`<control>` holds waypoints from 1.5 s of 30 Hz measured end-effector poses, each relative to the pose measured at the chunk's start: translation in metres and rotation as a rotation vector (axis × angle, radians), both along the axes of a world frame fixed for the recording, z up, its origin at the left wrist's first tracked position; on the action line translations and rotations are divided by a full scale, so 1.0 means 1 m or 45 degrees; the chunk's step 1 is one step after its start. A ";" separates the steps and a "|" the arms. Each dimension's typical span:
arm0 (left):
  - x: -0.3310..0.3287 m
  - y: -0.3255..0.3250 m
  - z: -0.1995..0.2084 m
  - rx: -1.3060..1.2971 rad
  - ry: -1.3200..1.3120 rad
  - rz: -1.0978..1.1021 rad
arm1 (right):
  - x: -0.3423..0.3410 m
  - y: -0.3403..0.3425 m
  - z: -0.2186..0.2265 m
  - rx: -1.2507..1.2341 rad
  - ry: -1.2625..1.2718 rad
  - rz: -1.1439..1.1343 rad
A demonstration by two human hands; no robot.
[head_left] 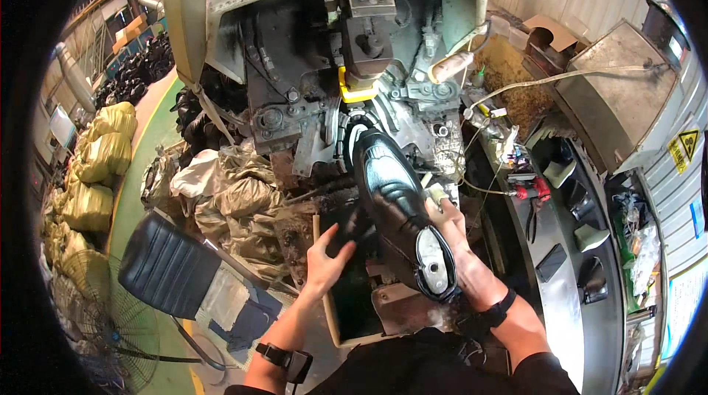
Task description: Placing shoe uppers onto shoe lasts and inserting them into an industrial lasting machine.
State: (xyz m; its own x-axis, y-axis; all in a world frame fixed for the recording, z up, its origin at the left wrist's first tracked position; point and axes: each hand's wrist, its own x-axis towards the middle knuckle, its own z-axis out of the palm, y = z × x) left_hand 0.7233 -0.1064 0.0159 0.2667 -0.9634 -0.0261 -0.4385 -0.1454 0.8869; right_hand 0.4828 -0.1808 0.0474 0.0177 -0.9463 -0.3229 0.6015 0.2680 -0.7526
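A black leather shoe (391,188) on a last sits in front of me, its toe pointing into the machine's clamping head (361,118). At its heel end the pale top of the last (435,258) shows in the shoe's opening. Against the shoe's right side, my right hand (447,224) is closed, and part of its grip is hidden. A small pale block (437,193) shows at its fingertips; whether the hand holds it is unclear. Left of the shoe, my left hand (327,261) is open and holds nothing, thumb and fingers apart.
A metal bench (549,284) with shoe lasts and a red power tool (534,190) runs along the right. At left stand a black chair (168,262), a floor fan (110,328) and yellow sacks (103,151). Crumpled cloth sacks (236,188) lie beside the machine.
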 end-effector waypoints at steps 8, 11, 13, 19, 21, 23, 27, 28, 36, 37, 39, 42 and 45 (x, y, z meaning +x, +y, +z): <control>-0.022 -0.087 0.031 0.007 1.694 0.097 | 0.045 -0.069 -0.032 0.143 -0.141 0.167; -0.026 -0.105 0.036 -0.055 1.676 0.251 | 0.053 -0.086 -0.038 0.122 -0.090 0.157; -0.024 -0.114 0.035 -0.097 1.698 0.271 | 0.054 -0.092 -0.037 0.131 0.056 0.165; -0.020 -0.127 0.023 0.032 1.869 0.230 | 0.045 -0.093 -0.021 0.153 -0.161 0.242; -0.030 -0.129 0.016 -0.043 1.735 0.410 | 0.044 -0.093 -0.019 0.148 0.035 0.264; -0.044 -0.131 0.005 -0.220 1.415 0.643 | 0.045 -0.094 -0.022 0.149 0.100 0.260; -0.058 -0.140 -0.016 -0.434 1.172 0.788 | 0.053 -0.102 -0.036 0.128 0.125 0.215; -0.057 -0.142 -0.021 -0.431 1.166 0.800 | 0.054 -0.105 -0.040 0.145 0.080 0.202; -0.050 -0.154 -0.067 -0.535 0.839 0.719 | 0.065 -0.115 -0.077 -0.038 -0.097 0.097; -0.050 -0.154 -0.070 -0.559 0.786 0.721 | 0.066 -0.117 -0.080 -0.117 -0.171 0.087; -0.050 -0.154 -0.072 -0.573 0.739 0.697 | 0.067 -0.118 -0.083 -0.107 -0.159 0.080; -0.050 -0.151 -0.066 -0.468 0.747 0.704 | 0.066 -0.116 -0.081 -0.127 -0.203 0.101; -0.049 -0.146 -0.055 -0.397 1.084 0.666 | 0.064 -0.108 -0.075 0.006 -0.283 0.123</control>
State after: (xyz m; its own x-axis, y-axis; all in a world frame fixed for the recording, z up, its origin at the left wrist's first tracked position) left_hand 0.6744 -0.2523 -0.0387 0.6620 -0.7296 -0.1713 0.4004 0.1511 0.9038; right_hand 0.5469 -0.2888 -0.0274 0.1791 -0.9353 -0.3053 0.7237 0.3354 -0.6031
